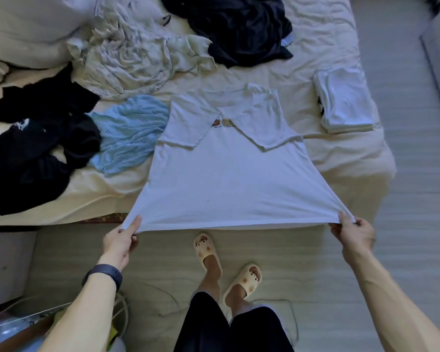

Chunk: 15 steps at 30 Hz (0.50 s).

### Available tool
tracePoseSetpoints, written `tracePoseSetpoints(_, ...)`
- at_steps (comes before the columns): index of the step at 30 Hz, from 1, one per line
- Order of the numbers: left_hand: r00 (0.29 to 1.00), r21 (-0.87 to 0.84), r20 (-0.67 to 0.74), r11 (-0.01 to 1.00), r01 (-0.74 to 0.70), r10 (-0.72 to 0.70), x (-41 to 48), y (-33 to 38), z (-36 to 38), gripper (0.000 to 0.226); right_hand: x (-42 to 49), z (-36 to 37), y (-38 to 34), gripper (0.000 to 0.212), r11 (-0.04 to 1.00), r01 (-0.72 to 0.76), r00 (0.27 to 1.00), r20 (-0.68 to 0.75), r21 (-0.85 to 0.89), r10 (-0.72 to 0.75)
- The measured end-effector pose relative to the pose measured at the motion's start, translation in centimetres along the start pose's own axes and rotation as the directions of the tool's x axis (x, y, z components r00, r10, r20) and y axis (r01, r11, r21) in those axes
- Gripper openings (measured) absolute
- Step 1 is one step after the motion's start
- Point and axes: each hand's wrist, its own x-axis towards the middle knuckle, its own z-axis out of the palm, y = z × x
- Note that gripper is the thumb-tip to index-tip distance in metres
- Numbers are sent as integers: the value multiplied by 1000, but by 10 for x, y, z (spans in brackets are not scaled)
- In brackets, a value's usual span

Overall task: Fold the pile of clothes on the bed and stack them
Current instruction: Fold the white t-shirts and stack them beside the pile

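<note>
- At the far left of the frame, black clothes (36, 148) lie heaped on the bed (328, 34), with a blue knit top (130, 133) just beside them.
- At lower left, the left hand (122, 242) pinches one hem corner of the white T-shirt (226, 179), thumb on top and fingers curled under.
- In the centre, the white T-shirt lies on the bed with both sleeves folded in, its hem stretched taut past the bed's edge.
- At lower right, the right hand (353, 235) pinches the other hem corner, fingers curled round it.
- At the right, a folded white stack (346, 100) sits on the bed.
</note>
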Motion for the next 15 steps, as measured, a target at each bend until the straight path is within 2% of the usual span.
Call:
tracePoseSetpoints(6, 984, 21, -20, 984, 180, -179, -55, -36, -29, 12, -47, -53, 6, 15, 993, -115, 993, 12, -39, 115)
tracePoseSetpoints(10, 998, 196, -13, 978, 65, -64, -80, -65, -37, 18, -57, -71, 14, 13, 982, -159, 984, 63, -101, 166)
tracePoseSetpoints(13, 997, 149, -69, 988, -26, 37, -82, -57, -36, 29, -54, -67, 1, 18, 984, -154, 987, 40, -87, 158)
tracePoseSetpoints(15, 992, 88, -113, 995, -42, 52, -73, -39, -32, 33, -46, -60, -17, 26, 985, -163, 986, 20, -49, 164)
